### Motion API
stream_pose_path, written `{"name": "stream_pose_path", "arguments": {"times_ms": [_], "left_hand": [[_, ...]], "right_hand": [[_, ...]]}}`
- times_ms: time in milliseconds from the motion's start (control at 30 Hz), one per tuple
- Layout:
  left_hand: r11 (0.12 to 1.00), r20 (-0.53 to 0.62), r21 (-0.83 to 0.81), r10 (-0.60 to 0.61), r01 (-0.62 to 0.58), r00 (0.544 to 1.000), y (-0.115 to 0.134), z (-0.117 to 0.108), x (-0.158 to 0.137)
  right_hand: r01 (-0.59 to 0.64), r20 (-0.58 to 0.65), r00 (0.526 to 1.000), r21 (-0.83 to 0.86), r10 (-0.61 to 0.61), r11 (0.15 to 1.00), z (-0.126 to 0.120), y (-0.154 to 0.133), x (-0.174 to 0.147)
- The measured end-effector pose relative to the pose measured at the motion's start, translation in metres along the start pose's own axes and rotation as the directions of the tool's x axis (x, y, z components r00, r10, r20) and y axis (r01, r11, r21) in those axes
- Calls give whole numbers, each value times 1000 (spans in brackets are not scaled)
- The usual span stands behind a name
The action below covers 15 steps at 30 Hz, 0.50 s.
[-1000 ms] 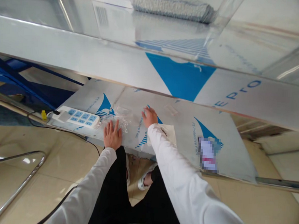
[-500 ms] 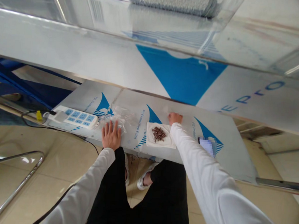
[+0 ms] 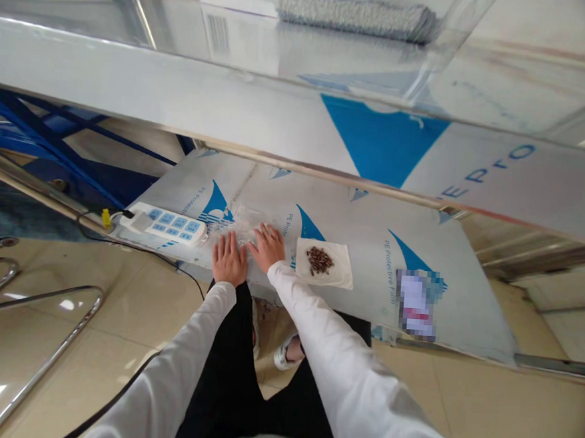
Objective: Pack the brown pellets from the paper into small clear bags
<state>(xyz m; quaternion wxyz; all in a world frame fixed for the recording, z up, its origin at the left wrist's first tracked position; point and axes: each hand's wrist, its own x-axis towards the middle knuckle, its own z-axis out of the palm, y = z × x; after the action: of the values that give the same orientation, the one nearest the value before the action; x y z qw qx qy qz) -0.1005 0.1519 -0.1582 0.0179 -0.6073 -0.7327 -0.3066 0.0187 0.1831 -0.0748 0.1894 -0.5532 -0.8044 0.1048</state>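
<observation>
My left hand (image 3: 229, 260) lies flat, fingers stretched, at the near edge of some crumpled clear plastic (image 3: 246, 221) on the shelf. Close beside it, my right hand (image 3: 269, 246) is open, its fingertips at the right side of that plastic and its thumb toward the left hand. I see nothing held in either hand. To the right of my right hand is a square of white paper (image 3: 337, 270), bearing a heap of small, dark brown, elongated pieces (image 3: 319, 261), too small to name surely.
A white power strip (image 3: 191, 237) with blue sockets lies to the left, its black cable along the shelf edge. A blurred-out flat object (image 3: 416, 306) rests at the right. Above, an upper shelf (image 3: 260, 110) overhangs, carrying a grey fluffy roll (image 3: 357, 15) and a box.
My right hand has moved left from beyond the white paper to the clear plastic, and its closed fingers have opened. My left hand stays flat near the plastic. The view has shifted slightly.
</observation>
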Motion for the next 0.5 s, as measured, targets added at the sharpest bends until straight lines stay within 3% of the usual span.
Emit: {"name": "stream_pose_path", "arguments": {"times_ms": [133, 233, 300, 367, 500], "left_hand": [[998, -15, -66, -4, 3, 1000, -1, 1, 1], [989, -66, -145, -1, -9, 998, -2, -1, 2], [984, -90, -173, 19, -35, 996, -3, -7, 2], [979, -101, -195, 49, -68, 994, -2, -17, -2], [957, -116, -261, 95, -123, 989, 4, -37, -18]], "right_hand": [[-5, -229, 971, 272, 70, 962, -26, -12, -73], [-153, -266, 916, 462, 301, 873, -38, -15, -162], [-302, -245, 861, 462, 447, 834, -42, -6, -221], [-378, -249, 831, 402, 497, 834, -44, 9, -268], [-500, -237, 777, 330, 583, 801, -51, 39, -316]]}}
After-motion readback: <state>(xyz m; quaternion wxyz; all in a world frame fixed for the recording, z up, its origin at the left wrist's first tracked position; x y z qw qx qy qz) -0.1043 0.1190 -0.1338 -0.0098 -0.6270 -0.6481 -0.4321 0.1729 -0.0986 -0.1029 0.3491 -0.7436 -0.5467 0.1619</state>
